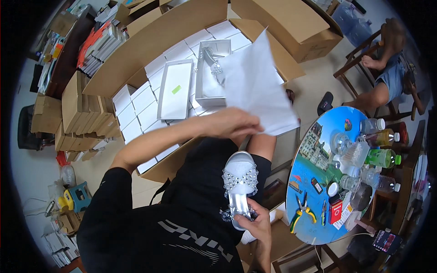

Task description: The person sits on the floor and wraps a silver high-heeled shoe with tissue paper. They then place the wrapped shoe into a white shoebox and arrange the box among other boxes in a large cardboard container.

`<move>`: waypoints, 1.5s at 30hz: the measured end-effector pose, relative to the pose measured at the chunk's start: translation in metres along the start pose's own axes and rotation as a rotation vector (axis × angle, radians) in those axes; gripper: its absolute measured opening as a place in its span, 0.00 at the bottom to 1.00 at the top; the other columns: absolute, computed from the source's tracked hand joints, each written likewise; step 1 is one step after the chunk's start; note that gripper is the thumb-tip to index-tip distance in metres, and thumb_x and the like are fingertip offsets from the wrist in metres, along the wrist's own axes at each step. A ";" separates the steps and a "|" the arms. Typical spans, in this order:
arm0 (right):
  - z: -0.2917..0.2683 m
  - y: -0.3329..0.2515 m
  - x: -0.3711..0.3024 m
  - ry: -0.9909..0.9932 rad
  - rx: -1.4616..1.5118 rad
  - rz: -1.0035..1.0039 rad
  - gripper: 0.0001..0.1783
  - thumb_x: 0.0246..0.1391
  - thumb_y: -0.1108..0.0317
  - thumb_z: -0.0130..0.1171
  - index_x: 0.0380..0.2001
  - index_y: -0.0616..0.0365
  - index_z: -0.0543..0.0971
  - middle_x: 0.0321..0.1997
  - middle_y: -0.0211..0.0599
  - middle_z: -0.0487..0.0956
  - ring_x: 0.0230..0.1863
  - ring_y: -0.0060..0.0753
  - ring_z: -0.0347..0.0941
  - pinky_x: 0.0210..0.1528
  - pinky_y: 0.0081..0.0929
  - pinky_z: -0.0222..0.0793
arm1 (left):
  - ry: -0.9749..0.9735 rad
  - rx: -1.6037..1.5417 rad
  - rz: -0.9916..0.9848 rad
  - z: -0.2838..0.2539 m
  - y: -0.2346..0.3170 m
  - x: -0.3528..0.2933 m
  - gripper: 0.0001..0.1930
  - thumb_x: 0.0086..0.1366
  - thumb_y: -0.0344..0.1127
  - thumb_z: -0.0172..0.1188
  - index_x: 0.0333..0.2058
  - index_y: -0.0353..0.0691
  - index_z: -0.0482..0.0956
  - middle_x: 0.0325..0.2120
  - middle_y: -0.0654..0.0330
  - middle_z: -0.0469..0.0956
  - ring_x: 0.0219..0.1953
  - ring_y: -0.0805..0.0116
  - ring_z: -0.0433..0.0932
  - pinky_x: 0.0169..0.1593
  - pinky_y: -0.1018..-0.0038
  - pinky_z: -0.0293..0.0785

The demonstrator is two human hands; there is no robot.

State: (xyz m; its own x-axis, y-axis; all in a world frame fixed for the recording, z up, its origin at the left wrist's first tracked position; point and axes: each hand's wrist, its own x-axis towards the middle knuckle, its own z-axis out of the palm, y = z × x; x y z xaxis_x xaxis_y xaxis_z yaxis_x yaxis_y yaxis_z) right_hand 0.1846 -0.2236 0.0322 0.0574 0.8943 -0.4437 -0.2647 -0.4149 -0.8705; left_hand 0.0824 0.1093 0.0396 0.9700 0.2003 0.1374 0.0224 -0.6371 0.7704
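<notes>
My left hand (234, 123) reaches across my lap, its fingers closed on the lower edge of a sheet of white tissue paper (259, 84). The sheet stands up and covers part of an open white shoebox (199, 91). Inside that box lies a silver sandal (215, 68) with clear beads. Left of it rests the box lid (168, 91), inner side up, with a green sticker. Over my lap my right hand (258, 222) grips a second silver sandal (241, 182) by its heel end, toe pointing away from me. Beads and stones cover its straps.
A large carton (157, 32) full of white shoeboxes (145, 107) stands ahead, another carton (291, 27) behind it. At right, a round table (300, 168) bears pliers (302, 211), bottles (382, 157) and a red pack. Beyond sits another person (384, 91). Brown boxes (75, 104) are stacked left.
</notes>
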 end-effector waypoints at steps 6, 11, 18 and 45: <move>-0.009 -0.007 -0.013 -0.019 0.122 0.184 0.33 0.47 0.75 0.71 0.59 0.67 0.74 0.42 0.35 0.83 0.41 0.20 0.77 0.46 0.22 0.73 | 0.031 -0.226 -0.425 0.068 -0.005 -0.063 0.07 0.69 0.28 0.55 0.44 0.37 0.76 0.36 0.48 0.82 0.39 0.49 0.83 0.43 0.62 0.78; -0.008 -0.001 0.002 -0.046 0.079 0.207 0.29 0.50 0.74 0.71 0.57 0.64 0.76 0.46 0.31 0.81 0.47 0.21 0.75 0.53 0.23 0.71 | 0.367 0.075 -0.299 0.095 -0.003 -0.094 0.11 0.60 0.17 0.53 0.40 0.34 0.77 0.43 0.49 0.81 0.37 0.49 0.83 0.39 0.62 0.78; -0.009 -0.005 0.013 -0.099 -0.029 0.065 0.23 0.51 0.64 0.70 0.48 0.65 0.79 0.38 0.34 0.83 0.39 0.20 0.76 0.45 0.24 0.72 | 0.365 0.502 -0.228 0.088 0.000 -0.104 0.23 0.50 0.15 0.56 0.48 0.29 0.79 0.53 0.51 0.78 0.40 0.53 0.77 0.45 0.64 0.76; 0.024 -0.020 0.063 0.073 0.262 -0.037 0.22 0.50 0.70 0.66 0.48 0.68 0.78 0.43 0.38 0.81 0.44 0.26 0.75 0.49 0.26 0.71 | -0.037 0.230 0.114 0.061 0.068 -0.103 0.20 0.40 0.17 0.61 0.38 0.27 0.77 0.59 0.46 0.73 0.26 0.55 0.76 0.30 0.62 0.74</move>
State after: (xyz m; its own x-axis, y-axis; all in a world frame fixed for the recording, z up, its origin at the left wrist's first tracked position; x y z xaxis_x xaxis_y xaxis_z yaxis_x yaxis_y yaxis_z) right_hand 0.1701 -0.1553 0.0270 0.1385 0.8898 -0.4348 -0.5008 -0.3159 -0.8059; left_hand -0.0013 -0.0001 0.0403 0.9775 0.0928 0.1893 -0.0374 -0.8075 0.5887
